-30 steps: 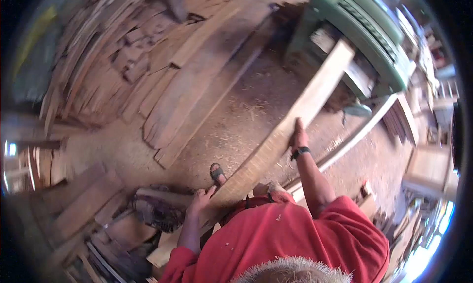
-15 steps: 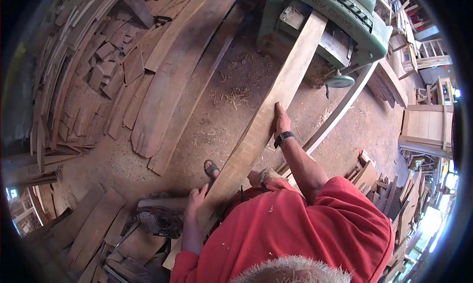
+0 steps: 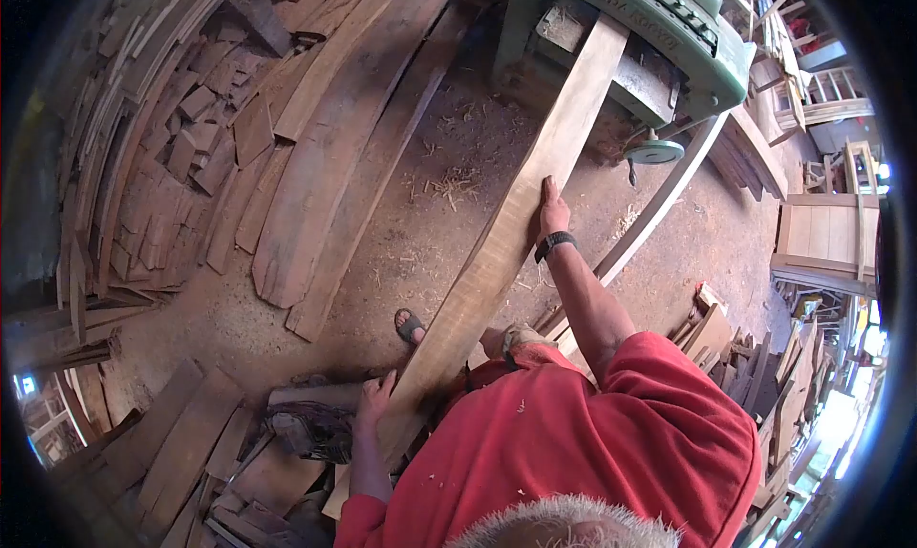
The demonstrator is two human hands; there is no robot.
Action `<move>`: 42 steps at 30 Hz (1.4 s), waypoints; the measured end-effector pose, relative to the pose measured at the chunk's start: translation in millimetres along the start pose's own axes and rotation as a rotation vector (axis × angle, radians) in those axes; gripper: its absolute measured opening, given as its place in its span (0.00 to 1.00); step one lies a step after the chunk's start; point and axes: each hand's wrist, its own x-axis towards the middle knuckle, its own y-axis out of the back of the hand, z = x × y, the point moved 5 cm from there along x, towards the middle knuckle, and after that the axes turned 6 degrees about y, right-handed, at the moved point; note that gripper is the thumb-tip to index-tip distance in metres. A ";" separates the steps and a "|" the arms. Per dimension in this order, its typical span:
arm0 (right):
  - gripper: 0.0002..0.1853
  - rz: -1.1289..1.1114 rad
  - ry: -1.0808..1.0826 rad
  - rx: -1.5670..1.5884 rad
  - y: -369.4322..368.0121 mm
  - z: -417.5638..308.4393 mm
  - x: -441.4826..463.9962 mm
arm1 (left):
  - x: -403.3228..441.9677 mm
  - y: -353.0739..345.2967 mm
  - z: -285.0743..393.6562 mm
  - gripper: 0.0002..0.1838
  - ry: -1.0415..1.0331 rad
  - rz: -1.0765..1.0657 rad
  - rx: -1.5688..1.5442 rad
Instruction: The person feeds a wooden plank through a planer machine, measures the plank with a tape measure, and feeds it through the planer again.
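A long pale wooden board runs from beside my body up to the green machine, with its far end at the machine's opening. My right hand, with a dark watch on the wrist, grips the board's right edge about midway; its thumb side shows and the other fingers are mostly hidden underneath. Nearer my body, my left hand holds the left edge of the same board. The near end of the board is partly hidden by the red shirt.
Long planks and a scrap pile lie to the left. A handwheel sticks out below the machine. A long pale strip lies to the right. Near my left arm is a dark motor-like device. Scrap wood is at the right.
The view has swung, so the machine appears farther left and higher than at first. My right hand is slightly farther along the board towards the machine; both hands stay on the board.
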 end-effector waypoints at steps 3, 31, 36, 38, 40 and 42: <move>0.41 -0.040 -0.018 0.004 -2.0 -1.2 7.3 | -1.4 2.9 23.0 0.33 -0.193 0.056 -0.071; 0.39 0.055 -0.027 -0.067 3.8 2.7 -53.9 | 14.5 -8.9 66.4 0.35 -0.224 0.098 -0.173; 0.42 0.065 -0.021 -0.088 2.2 -13.8 -47.1 | -8.1 -6.3 44.3 0.33 -0.252 -0.014 -0.303; 0.42 0.071 -0.032 -0.108 1.7 -21.1 -44.4 | -11.4 -10.6 23.5 0.32 -0.177 -0.022 -0.112; 0.42 0.079 -0.036 -0.121 0.3 -25.9 -45.9 | -21.4 -10.9 14.8 0.31 -0.191 -0.006 -0.090; 0.37 0.110 0.034 -0.126 -0.2 -34.7 -42.1 | -24.4 -8.7 18.8 0.31 -0.198 0.005 -0.066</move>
